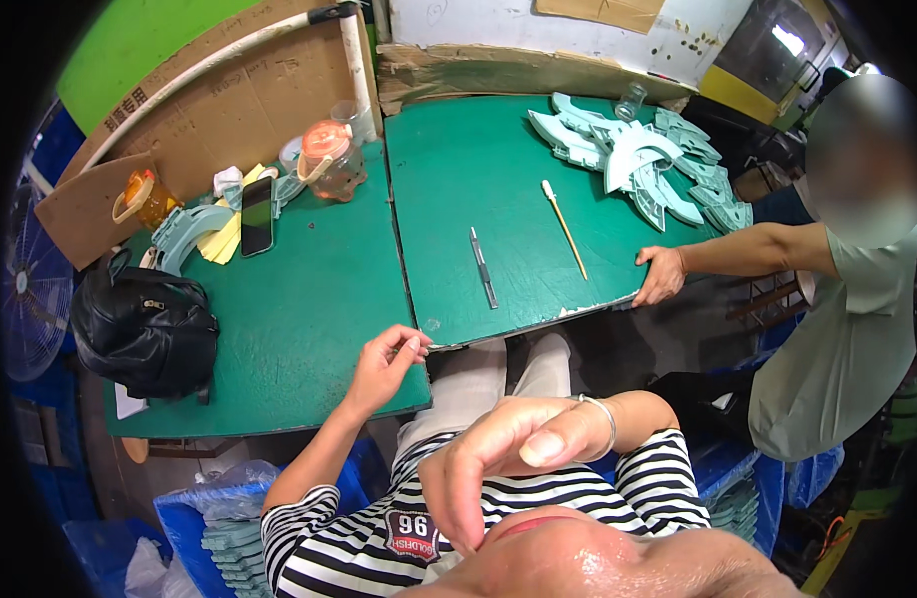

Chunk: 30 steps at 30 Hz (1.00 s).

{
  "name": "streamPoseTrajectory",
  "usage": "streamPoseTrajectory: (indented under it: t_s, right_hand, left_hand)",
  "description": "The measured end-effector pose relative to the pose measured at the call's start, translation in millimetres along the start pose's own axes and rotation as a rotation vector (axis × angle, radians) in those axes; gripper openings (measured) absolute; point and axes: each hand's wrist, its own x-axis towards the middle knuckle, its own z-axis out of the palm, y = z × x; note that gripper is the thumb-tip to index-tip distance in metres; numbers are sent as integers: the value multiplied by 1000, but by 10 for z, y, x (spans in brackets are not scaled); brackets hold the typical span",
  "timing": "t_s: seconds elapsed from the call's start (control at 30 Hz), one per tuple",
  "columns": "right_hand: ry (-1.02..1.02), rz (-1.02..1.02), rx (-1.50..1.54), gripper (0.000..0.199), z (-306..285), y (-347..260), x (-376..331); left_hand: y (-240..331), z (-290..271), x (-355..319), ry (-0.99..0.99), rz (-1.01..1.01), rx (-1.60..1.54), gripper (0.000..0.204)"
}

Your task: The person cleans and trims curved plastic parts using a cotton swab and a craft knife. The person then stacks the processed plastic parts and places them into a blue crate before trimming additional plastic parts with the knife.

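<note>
My left hand (pixel 387 367) rests at the front edge of the green table (pixel 319 329), beside the seam. Its fingers are loosely bent and a little apart, with nothing seen in them. My right hand (pixel 513 444) is raised close to the camera, a thin bracelet on its wrist. Its thumb stands away from the bent fingers, and it shows no held thing. Beyond my hands, a slim dark pen-like tool (pixel 483 267) and a thin wooden stick with a pale tip (pixel 565 229) lie on the table. Farther right is a heap of pale green curved plastic parts (pixel 633 154).
A black backpack (pixel 145 324), a phone (pixel 257 214), a yellow liquid container (pixel 145 199) and a pink-lidded jar (pixel 331 164) stand or lie at left. At right, a person's hand (pixel 662 275) grips the table edge. Blue crates (pixel 184 513) with stacked parts flank me.
</note>
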Motion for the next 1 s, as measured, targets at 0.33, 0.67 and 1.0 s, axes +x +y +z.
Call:
streamPoseTrajectory:
  t_s: [0.33, 0.67, 1.0]
  right_hand:
    - [98, -217, -179, 52, 146, -222, -198]
    - [71, -366, -362, 42, 334, -212, -385]
    - [-51, 18, -506, 25, 8, -100, -505]
  left_hand:
    - [1009, 532, 989, -409, 311, 136, 33]
    - [1513, 1602, 1338, -749, 665, 368, 39]
    - [2231, 2520, 1735, -759, 784, 1077, 29]
